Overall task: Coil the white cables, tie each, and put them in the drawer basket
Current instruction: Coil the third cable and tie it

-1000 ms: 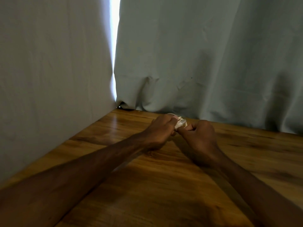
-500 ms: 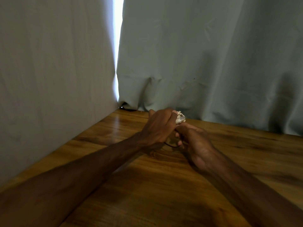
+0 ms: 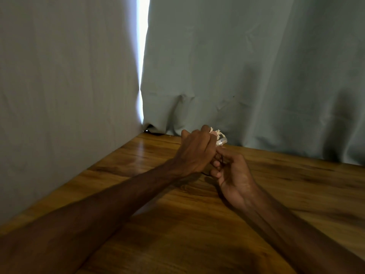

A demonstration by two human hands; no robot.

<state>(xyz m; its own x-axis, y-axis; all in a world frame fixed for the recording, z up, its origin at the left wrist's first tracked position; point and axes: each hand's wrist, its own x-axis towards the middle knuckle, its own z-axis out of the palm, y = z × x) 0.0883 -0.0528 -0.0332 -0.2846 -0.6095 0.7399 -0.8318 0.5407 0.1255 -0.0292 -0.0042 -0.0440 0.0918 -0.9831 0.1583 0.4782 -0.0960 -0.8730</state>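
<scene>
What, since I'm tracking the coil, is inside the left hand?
White cable pokes out of the left hand; the rest of the coil is hidden by it and the right hand.

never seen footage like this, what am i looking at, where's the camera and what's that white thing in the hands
There is no machine here. A person works with bare hands, and the single picture comes from a camera worn on the head, looking forward and down. The left hand grips a small bundle of white cable over a wooden table. The right hand sits just below the bundle with curled fingers; what they pinch is too small to tell. Grey curtains hang behind, with a bright gap between them.
</scene>
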